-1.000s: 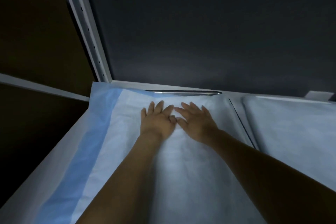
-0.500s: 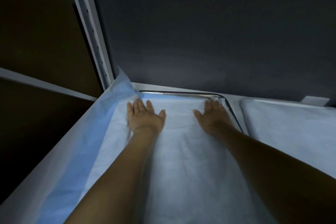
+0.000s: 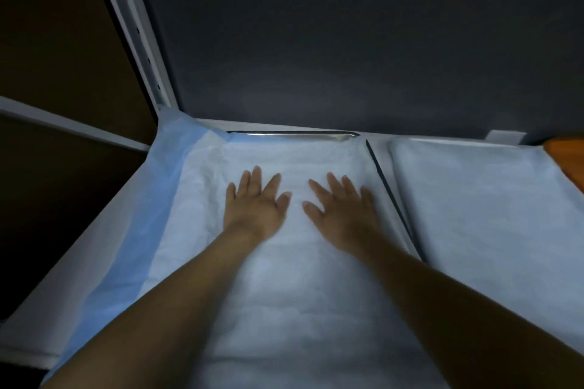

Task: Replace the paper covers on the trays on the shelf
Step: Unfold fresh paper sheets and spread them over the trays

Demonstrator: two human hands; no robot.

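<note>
Both hands lie flat on the paper cover (image 3: 284, 309) of the left tray (image 3: 294, 135), which stands on the shelf (image 3: 72, 262). The left hand (image 3: 252, 205) and the right hand (image 3: 341, 211) are released, with fingers straight and spread, and they press the sheet down near the far half of the tray; they hold nothing. The two hands are near each other but apart.

The sheet is laid out over the tray and looks mostly smooth. At the far edge a strip of the metal rim shows bare, and along the left side the blue border (image 3: 148, 215) of the paper stands up against the shelf post (image 3: 136, 31) and hangs past the tray. So this cover seems placed but not finished: I judge that the left and far edges must be tucked or pulled straight.

The second tray (image 3: 489, 215), just beside on the right, carries a pale cover that lies even. Whether this one is a new sheet or an old one I cannot tell in such dim light. An orange object (image 3: 565, 155) shows at the right edge of the view.
</note>
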